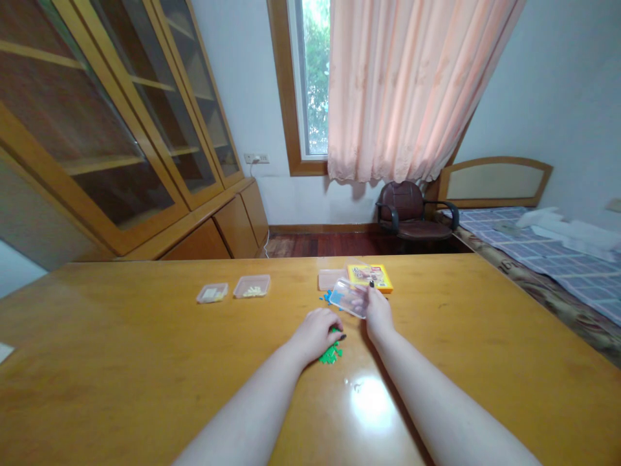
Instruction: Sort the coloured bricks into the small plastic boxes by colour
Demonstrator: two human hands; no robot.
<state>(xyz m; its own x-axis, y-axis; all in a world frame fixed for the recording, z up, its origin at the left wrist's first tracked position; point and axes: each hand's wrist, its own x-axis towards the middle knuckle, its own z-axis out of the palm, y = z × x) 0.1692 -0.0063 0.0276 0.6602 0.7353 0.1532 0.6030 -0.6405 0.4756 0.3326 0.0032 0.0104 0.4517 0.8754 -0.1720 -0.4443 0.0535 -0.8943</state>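
My left hand (317,330) rests on the table with its fingers curled in over a small pile of green pieces (330,354). Some of those pieces show at the fingertips; the rest under the palm are hidden. My right hand (378,310) grips a clear plastic box or lid (348,298) by its right end, tilted a little above the tabletop. Several small blue pieces (326,298) lie behind and beneath that clear plastic, partly seen through it. Just beyond the right hand is a yellow printed box (371,277).
Another clear plastic container (330,279) lies beside the yellow box. Two shallow clear boxes stand to the left: one box (251,286) has cream pieces in it, and a smaller box (212,293) sits beside it. Past the wooden table (121,362) stands a brown armchair (412,210).
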